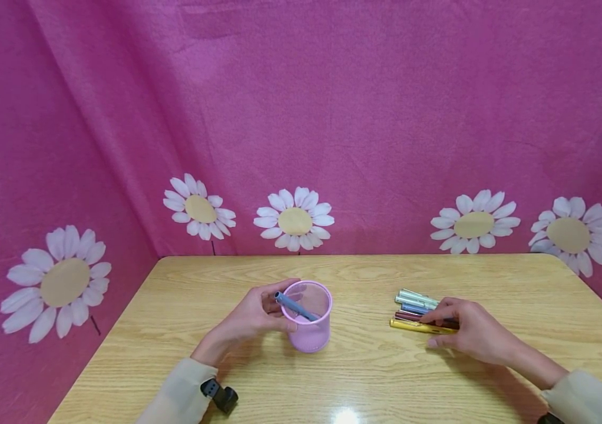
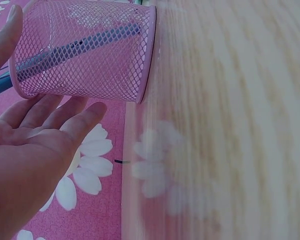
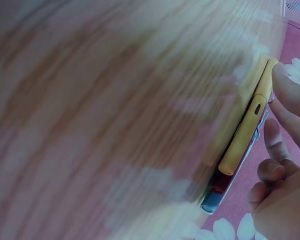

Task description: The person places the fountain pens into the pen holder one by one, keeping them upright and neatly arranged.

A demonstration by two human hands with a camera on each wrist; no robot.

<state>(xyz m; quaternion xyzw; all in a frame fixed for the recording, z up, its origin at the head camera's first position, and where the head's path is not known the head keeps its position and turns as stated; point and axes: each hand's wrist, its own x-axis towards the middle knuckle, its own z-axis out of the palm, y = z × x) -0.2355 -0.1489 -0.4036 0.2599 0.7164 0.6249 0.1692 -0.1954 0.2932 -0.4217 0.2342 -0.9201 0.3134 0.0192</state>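
Centrally, one pink mesh cup [image 1: 310, 340] stands upright on the surface [image 1: 364, 371], blue-grey pen [image 1: 293, 305] leaning inside, thumb and fingers of the left hand [image 1: 250, 313] curved about it. To its right lie a yellow pen [image 1: 409, 325], dark red pen [image 1: 409, 317], blue pen [image 1: 412, 308] and two pale green pens [image 1: 414, 295], side by side, parted fingers of the right hand [image 1: 473, 333] over them, any grip unclear. Behind hangs magenta cloth [image 1: 343, 118], printed with white flowers [image 1: 295, 221].

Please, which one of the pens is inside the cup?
The blue-grey pen, leaning in the mesh cup with one end sticking out; the other pens lie side by side on the table.
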